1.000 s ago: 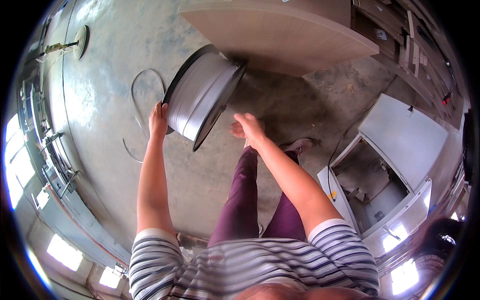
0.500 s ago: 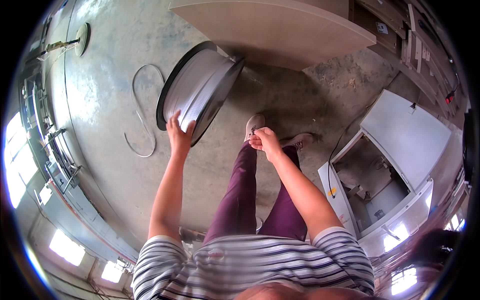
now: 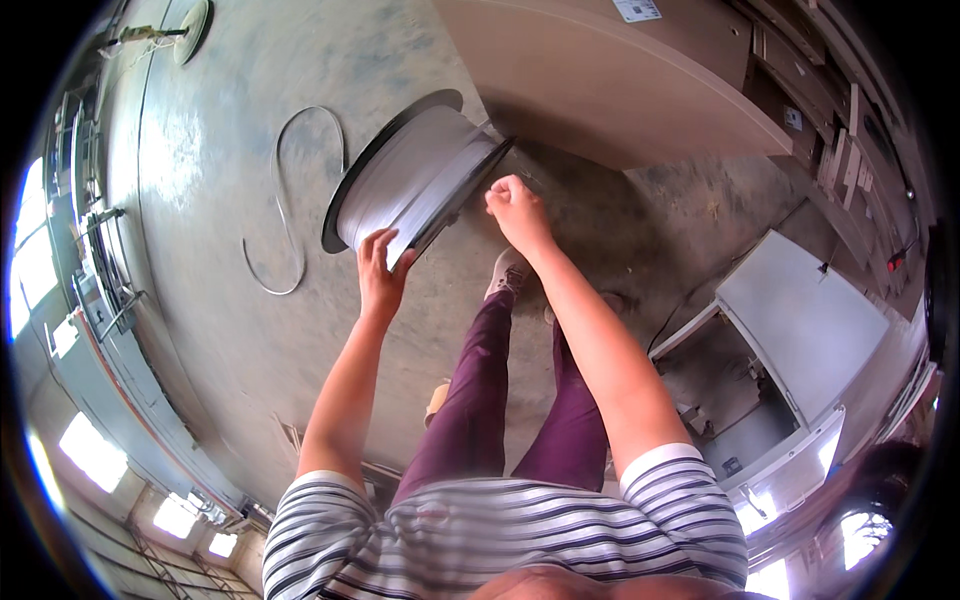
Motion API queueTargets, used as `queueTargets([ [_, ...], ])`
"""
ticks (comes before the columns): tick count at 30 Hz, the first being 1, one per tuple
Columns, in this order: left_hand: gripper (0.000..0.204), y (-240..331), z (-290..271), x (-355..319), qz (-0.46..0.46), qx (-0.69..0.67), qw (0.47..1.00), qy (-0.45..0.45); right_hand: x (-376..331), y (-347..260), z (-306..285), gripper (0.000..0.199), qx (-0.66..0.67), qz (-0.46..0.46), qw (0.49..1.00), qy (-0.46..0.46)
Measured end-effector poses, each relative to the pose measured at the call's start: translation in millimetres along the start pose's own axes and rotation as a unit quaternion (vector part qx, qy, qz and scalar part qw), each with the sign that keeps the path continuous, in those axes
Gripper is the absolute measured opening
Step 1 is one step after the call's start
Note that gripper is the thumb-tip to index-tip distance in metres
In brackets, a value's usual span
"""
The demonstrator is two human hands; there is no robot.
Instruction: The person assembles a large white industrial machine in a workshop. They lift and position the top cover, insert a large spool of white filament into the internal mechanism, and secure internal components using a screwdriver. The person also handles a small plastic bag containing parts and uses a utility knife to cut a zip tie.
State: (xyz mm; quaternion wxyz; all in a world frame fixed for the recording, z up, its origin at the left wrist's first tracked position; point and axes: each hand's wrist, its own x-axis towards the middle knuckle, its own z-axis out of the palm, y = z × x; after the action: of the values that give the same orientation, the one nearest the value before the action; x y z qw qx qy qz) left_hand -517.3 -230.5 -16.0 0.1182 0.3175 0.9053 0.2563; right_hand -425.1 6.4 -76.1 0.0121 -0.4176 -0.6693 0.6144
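"Where is the reel [image 3: 405, 185] sitting?"
"Ahead of your feet, on the mottled concrete floor [image 3: 215, 340]; smooth, pale band is filling it between round black flanges [image 3: 462, 196]."
"And each grip?"
"Your left grip [image 3: 383, 285] is hovering released, fingers and thumb apart, at its near edge. Your right grip [image 3: 518, 215] is hovering curled beside it; I can't tell whether it's holding anything."
"Farther out?"
"A thin strip [image 3: 281, 200] is snaking leftward; a flat brown panel [image 3: 610, 95] is standing beyond."

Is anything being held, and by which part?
Left hand is at the near edge of the spool; hold unclear. Right hand is curled, nothing visible inside.
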Motion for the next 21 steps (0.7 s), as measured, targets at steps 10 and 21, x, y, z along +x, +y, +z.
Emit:
queueTargets([
  [10,0.055,-6.0,-26.2,29.6,-0.002,0.056,0.998,0.005,-1.7,-34.9,56.0,0.053,-0.078,0.003,0.997,0.011],
  [21,0.043,-9.8,-2.2,-11.5,-0.011,0.154,0.985,-0.076,-24.8,-4.3,48.1,0.038,-0.065,0.021,0.998,-0.005],
])
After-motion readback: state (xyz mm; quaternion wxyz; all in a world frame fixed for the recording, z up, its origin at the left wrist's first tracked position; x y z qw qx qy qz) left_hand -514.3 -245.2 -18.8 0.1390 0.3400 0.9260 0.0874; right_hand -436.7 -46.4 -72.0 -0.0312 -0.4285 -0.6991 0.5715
